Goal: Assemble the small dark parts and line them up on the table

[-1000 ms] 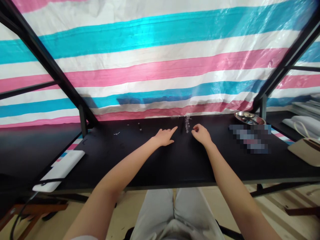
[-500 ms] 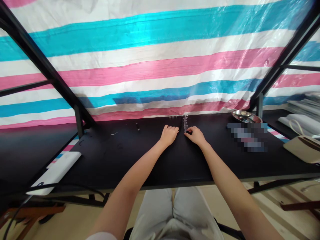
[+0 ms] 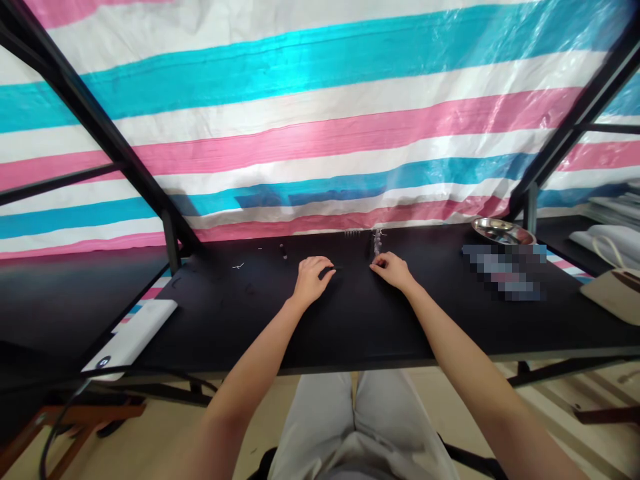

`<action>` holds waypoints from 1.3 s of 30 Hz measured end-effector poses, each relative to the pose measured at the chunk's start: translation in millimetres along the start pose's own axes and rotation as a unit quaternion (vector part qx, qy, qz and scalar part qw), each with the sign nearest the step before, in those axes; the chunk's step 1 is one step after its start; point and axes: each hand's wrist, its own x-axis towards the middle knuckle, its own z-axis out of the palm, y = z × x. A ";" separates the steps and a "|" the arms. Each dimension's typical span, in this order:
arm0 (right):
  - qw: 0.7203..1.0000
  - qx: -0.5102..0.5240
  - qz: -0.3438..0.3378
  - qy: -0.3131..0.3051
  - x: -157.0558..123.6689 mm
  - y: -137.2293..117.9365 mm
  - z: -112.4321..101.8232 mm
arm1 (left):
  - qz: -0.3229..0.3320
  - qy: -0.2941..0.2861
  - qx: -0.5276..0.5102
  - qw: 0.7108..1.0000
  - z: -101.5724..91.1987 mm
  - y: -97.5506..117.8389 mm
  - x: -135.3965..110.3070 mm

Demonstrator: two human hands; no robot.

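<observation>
My left hand (image 3: 313,279) is over the middle of the black table, thumb and fingertips curled together around a thin black piece (image 3: 337,268), too small to name. To its right, my right hand (image 3: 393,271) pinches at the near end of a clear knobbly strip (image 3: 377,241) that runs away from me. The fingertips partly cover that end. Thin white bits stick out at the strip's far end. Left of it, by the table's back edge, lies a row of small pale pins (image 3: 352,233).
A small dark rod (image 3: 283,252) and a white scrap (image 3: 238,266) lie left of my hands. On the right stand a shiny metal dish (image 3: 503,231) and a blurred-out item (image 3: 505,272). A white power bank (image 3: 133,337) with a cable sits at the left edge. Striped sheeting (image 3: 320,133) hangs behind.
My left hand has moved left, away from the strip, and a thin black piece now shows at its fingertips. My right hand stays at the strip's near end. The view has shifted slightly.
</observation>
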 end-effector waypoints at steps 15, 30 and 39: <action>0.981 -0.017 -0.190 -0.021 -18.3 -44.7 -1.6 | -0.022 0.078 -0.098 0.992 -7.3 18.7 1.2; 0.973 -0.115 -0.197 -0.016 -21.0 -51.8 -3.6 | 0.013 0.063 -0.092 0.994 -6.2 21.6 -0.4; 0.963 -0.205 -0.173 0.019 -25.5 -59.3 -6.7 | 0.027 0.042 -0.071 0.996 1.9 16.6 -4.4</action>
